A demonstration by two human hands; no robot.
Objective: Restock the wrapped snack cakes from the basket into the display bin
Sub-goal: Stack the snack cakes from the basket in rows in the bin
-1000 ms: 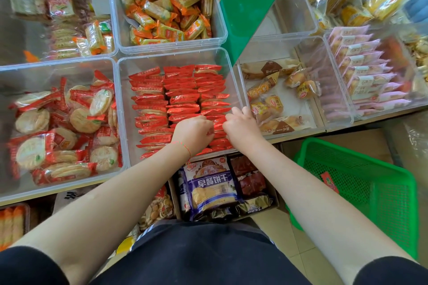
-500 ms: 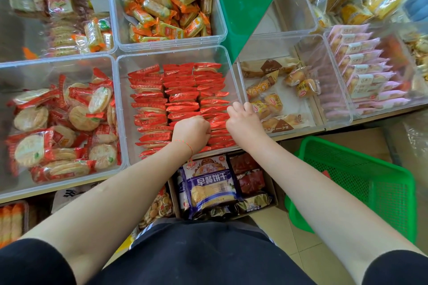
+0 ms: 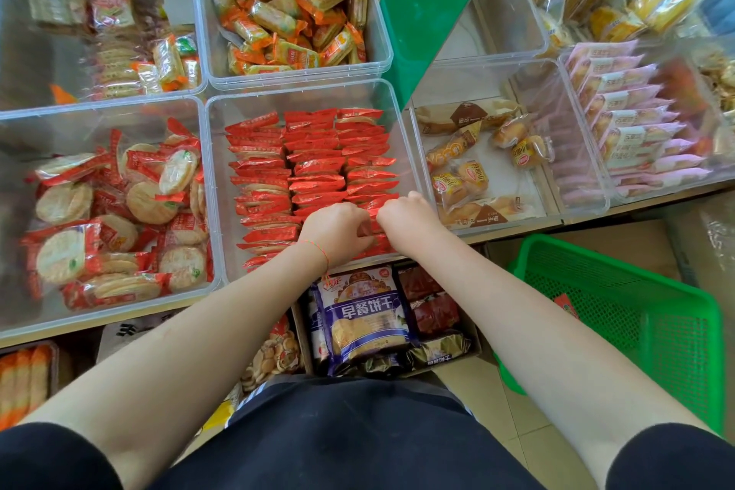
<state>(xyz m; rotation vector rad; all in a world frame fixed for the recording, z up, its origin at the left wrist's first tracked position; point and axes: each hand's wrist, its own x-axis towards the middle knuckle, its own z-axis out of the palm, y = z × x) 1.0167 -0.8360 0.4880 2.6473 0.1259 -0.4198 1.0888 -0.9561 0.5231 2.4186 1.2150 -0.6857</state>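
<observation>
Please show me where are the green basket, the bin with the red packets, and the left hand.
green basket [image 3: 620, 290]: head view, on its mesh wall.
bin with the red packets [image 3: 302, 99]: head view, on its clear far wall.
left hand [image 3: 338, 231]: head view, on the back of the hand.

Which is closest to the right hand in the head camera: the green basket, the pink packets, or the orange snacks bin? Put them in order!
From the right hand:
1. Green basket, lower right, on the floor.
2. Pink packets, right, up on the shelf.
3. Orange snacks bin, back row, upper left.
</observation>
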